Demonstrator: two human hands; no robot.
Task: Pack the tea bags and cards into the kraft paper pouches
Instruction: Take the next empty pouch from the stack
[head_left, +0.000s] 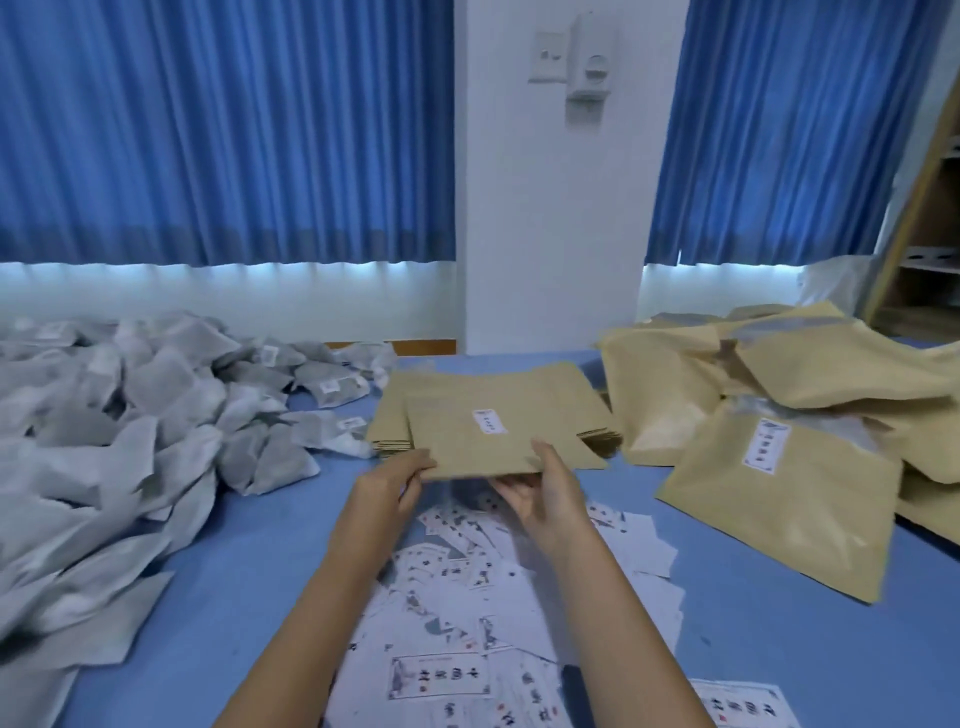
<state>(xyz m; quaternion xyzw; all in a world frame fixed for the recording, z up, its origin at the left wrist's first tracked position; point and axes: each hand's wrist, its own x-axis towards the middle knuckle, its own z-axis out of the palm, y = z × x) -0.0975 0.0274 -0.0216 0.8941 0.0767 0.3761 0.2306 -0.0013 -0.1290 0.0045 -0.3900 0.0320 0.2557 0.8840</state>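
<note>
A flat kraft paper pouch (478, 436) with a small white label is lifted just above the stack of empty pouches (571, 400) at the table's centre. My left hand (395, 480) pinches its near left edge, and my right hand (545, 483) grips its near right edge, thumb on top and fingers underneath. Grey-white tea bags (156, 415) lie heaped on the left. Printed white cards (467, 597) are scattered on the blue table under my forearms.
Filled, puffy kraft pouches (789, 431) pile up at the right. The blue table (753, 649) runs back to a white wall pillar (550, 208) and blue curtains (223, 130). A wooden shelf (930, 234) stands at the far right.
</note>
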